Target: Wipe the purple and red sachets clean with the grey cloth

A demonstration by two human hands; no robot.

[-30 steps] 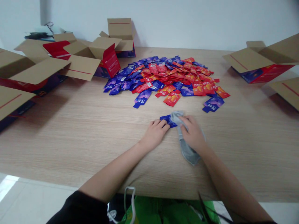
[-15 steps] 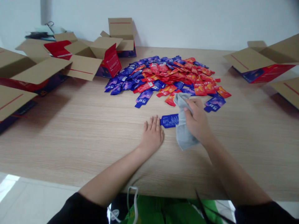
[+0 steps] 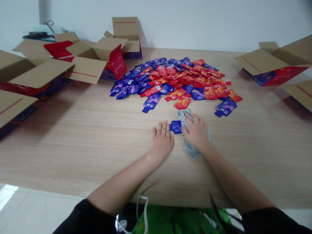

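Observation:
A blue sachet (image 3: 175,127) with pale printing lies on the wooden table, its narrow neck pointing left. My left hand (image 3: 161,139) rests flat on the tabletop, fingers stretched out, with the fingertips at that neck. On the sachet's right part my right hand (image 3: 197,131) presses down a grey cloth (image 3: 191,149), which hides that end. Beyond both hands spreads a heap of purple-blue and red-orange sachets (image 3: 180,78). Nearer than the heap lie single sachets, a purple one (image 3: 151,102) at the left and another purple one (image 3: 225,108) at the right.
Opened cardboard boxes with raised flaps stand on the left, among them a red-sided box (image 3: 117,63) and a box by the wall (image 3: 133,47). Another open box (image 3: 275,71) is at the right. My body is at the table's front edge (image 3: 170,203).
My right hand has lowered with the grey cloth onto the blue sachet and covers more of it. My left hand stays flat at the sachet's neck.

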